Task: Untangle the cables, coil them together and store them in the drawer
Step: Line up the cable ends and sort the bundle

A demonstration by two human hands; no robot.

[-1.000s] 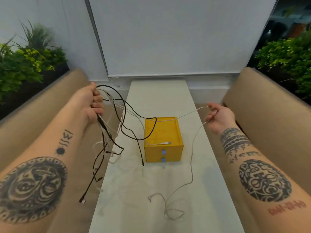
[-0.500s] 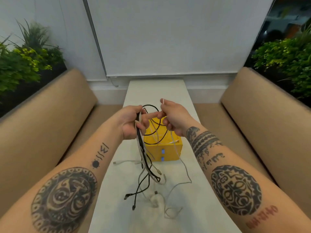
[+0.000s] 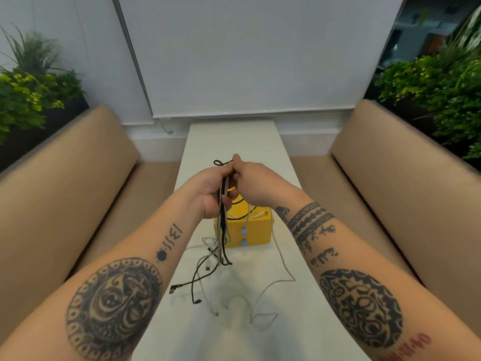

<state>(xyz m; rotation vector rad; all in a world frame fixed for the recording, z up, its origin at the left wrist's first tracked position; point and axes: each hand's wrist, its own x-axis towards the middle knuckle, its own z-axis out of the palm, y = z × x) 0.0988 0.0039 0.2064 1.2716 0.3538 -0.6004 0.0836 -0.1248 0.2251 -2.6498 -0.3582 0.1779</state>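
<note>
My left hand [image 3: 211,192] grips a bunch of black and white cables [image 3: 222,230] that hangs straight down from its fist. Right beside it, my right hand [image 3: 250,179] pinches the upper ends of the same cables, where a small black loop sticks out. Both hands hover over the yellow drawer box [image 3: 256,230], which has two blue-handled drawers, both closed. The loose cable ends trail over the white table [image 3: 234,142] in front of the box; one white cable runs down the box's right side to a loop near me.
Tan padded benches [image 3: 65,178] flank the narrow table on both sides. Green plants [image 3: 28,95] stand behind each bench, and a white wall with a blind closes the far end.
My hands, spread wide apart a second ago, have come together over the box. The cables that were stretched between them now hang gathered in one bunch from my left hand.
</note>
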